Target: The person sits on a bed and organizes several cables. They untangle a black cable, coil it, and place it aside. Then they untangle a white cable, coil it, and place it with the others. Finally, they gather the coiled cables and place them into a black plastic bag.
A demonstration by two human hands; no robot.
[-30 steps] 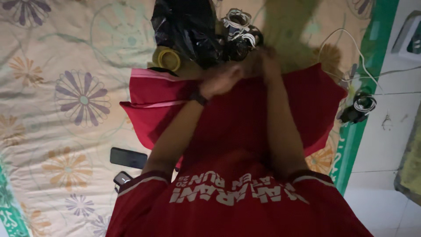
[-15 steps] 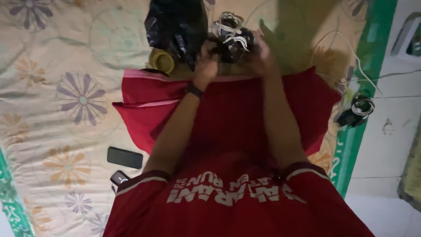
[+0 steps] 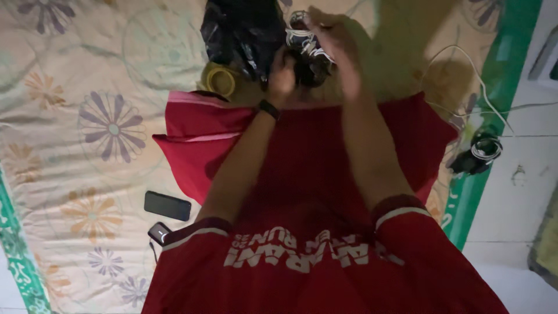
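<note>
On the far left, a flowery bed sheet (image 3: 87,116) covers the bed. A flat black phone (image 3: 167,205) lies on it, and a smaller dark gadget (image 3: 158,232) sits just below the phone. A yellow tape roll (image 3: 221,80) lies flat near the top, just beside a shiny black plastic bag (image 3: 241,32). A red pillow (image 3: 197,139) lies under the person's arms.

Next comes the left hand (image 3: 283,75). It has a dark band on the wrist. Its fingers are curled in, and they seem to press on the black bag's edge or the bundle beside it. It is too dark and blurry to tell which.

Right beside it is a dark bundle with white cords wrapped around it (image 3: 308,52). It sits at the top middle, between the two hands and touching both. It looks lumpy and nearly round, so I cannot tell its long way or where it points.

The right hand (image 3: 337,52) is on the bundle's right side and top. Its fingers (image 3: 317,20) bend over the bundle, loosely apart. This hand covers more of the bundle, so it looks nearer.

Far to the right, well apart, another dark bundle with white cord (image 3: 479,154) lies at the bed's green edge.
</note>
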